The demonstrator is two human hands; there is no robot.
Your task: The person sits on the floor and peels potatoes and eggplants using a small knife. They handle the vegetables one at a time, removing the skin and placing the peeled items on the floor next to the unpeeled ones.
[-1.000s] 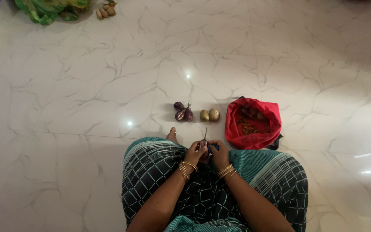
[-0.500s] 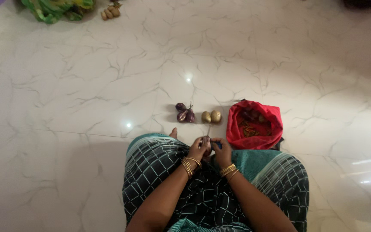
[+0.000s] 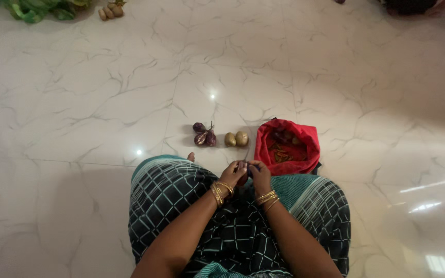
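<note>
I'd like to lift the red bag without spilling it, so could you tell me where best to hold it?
Grip the red bag by its rolled rim, both sides, coming from above. It sits open-mouthed and slumped on the floor, so its soft walls would probably fold if pinched on one side.

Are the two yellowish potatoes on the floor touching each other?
Touching. The head view shows the two potatoes pressed side by side with no floor visible between them, just left of the red bag and right of the small purple eggplants.
</note>
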